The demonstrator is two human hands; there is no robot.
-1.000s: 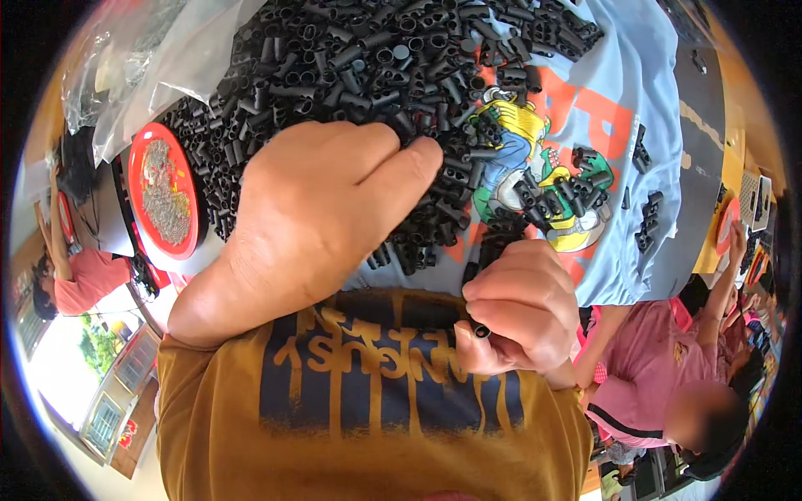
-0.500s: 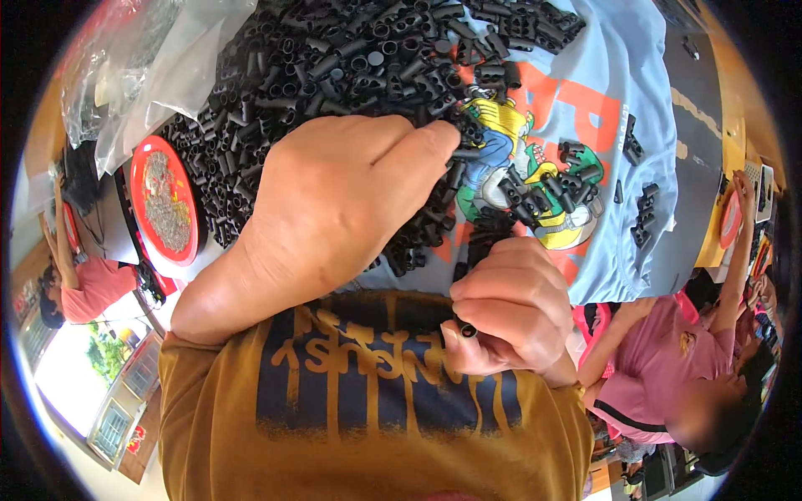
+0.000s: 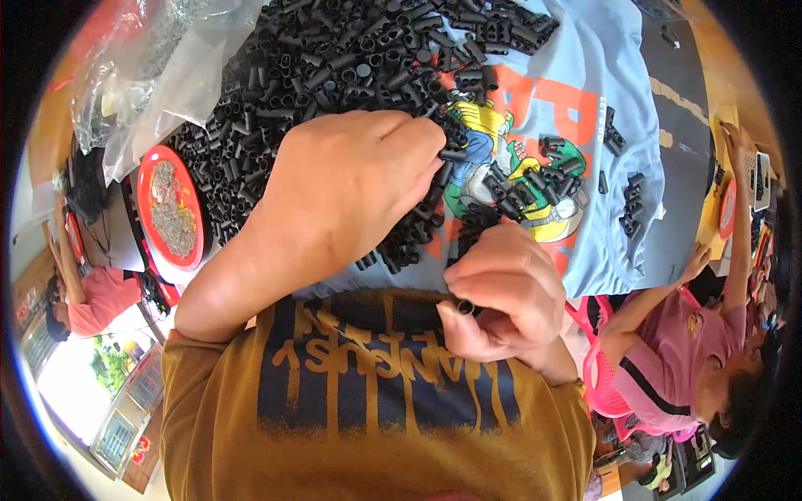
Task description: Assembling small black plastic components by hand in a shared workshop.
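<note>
Tubes (image 3: 292, 96) on cloth (image 3: 622, 75), plate (image 3: 148, 209) left of tubes

Before you, a dark table (image 3: 687, 185) carries a light-blue printed cloth (image 3: 614, 63) under a heap of black tubular parts (image 3: 334, 79), with a red plate (image 3: 197, 232) of small grey pieces (image 3: 173, 220) beside the heap.

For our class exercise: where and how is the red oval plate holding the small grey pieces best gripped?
Probably by the near rim of the red oval plate, coming from the wearer's side: that edge is bare, while the small grey pieces lie heaped inside and black tubular parts crowd its right. Its shallow shape suggests keeping it level.
</note>
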